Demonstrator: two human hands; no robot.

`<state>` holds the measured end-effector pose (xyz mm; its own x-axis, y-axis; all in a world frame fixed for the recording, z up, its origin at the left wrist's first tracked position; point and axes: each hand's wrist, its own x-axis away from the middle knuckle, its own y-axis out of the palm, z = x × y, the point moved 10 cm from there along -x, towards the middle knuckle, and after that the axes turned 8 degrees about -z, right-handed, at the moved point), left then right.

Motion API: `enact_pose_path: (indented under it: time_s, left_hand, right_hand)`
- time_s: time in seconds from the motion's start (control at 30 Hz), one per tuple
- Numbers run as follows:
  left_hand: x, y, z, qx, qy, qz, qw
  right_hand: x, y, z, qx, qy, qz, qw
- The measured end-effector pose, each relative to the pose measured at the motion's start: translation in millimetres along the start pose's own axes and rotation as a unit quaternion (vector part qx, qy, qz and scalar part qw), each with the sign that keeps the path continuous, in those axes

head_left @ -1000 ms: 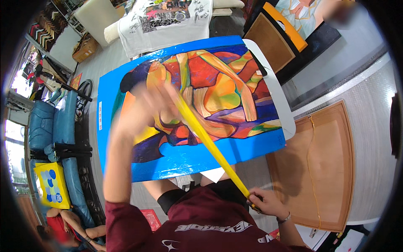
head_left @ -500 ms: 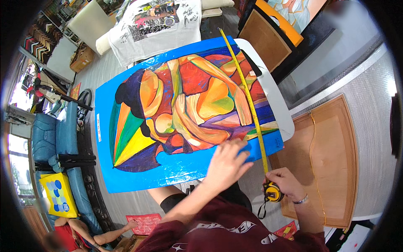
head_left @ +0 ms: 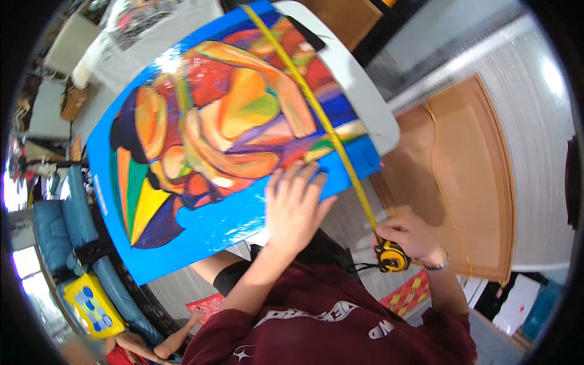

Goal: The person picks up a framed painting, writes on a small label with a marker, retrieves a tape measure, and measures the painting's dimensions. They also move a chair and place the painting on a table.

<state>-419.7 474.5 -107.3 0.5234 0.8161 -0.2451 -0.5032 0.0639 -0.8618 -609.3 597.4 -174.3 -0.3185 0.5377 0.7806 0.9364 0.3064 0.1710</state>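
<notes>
A colourful painting (head_left: pixel 243 115) of entwined figures on a blue ground lies in front of me. My left hand (head_left: pixel 295 207) rests flat on its near blue border, fingers outstretched and holding nothing. Over the painting's right part runs a yellow tape measure blade (head_left: pixel 316 109), from the far edge past the near edge. Its black and yellow case (head_left: pixel 394 258) is in my right hand (head_left: pixel 415 241), off the near right edge, with a dark wrist strap dangling from it.
The painting lies on a white-topped table (head_left: pixel 374 112). A brown framed panel (head_left: pixel 468 182) with a cord leans at right. At left are blue seats (head_left: pixel 52 228), a yellow patterned box (head_left: pixel 94 304) and another person (head_left: pixel 131 350). A white-covered surface (head_left: pixel 140 48) stands beyond.
My view has shifted, so the painting appears farther left and higher. My left hand has settled flatter on the near border. My right hand still holds the tape measure, its blade stretched out.
</notes>
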Motion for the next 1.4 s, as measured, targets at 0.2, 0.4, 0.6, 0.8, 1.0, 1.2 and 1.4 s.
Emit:
enact_pose_path:
  time_s: [0.2,0.4,0.6,0.8,1.0,1.2,1.4]
  left_hand:
    - [0.3,1.4,3.8,-0.042,0.005,0.020,0.999]
    - [-1.1,8.7,7.2,-0.070,0.006,-0.021,0.997]
    - [0.6,13.7,11.6,-0.108,0.021,-0.034,0.993]
    - [-0.2,15.1,11.6,-0.111,0.017,-0.039,0.993]
    - [0.3,14.8,12.5,-0.117,0.025,-0.036,0.992]
    - [0.2,13.8,12.2,-0.114,0.026,-0.036,0.993]
    - [0.4,12.8,12.1,-0.113,0.025,-0.035,0.993]
  right_hand:
    - [-14.1,-9.6,13.5,-0.004,-0.025,-0.038,0.999]
    - [-23.6,-6.0,23.9,-0.055,-0.022,-0.127,0.990]
    - [-24.1,3.9,20.4,-0.158,-0.022,-0.213,0.964]
    - [-31.3,2.0,26.1,-0.124,-0.024,-0.212,0.969]
    - [-27.1,-2.8,20.9,-0.037,-0.021,-0.146,0.988]
    - [-28.5,-3.9,26.0,-0.020,-0.030,-0.141,0.989]
    - [-27.6,-2.1,30.6,-0.044,-0.013,-0.138,0.989]
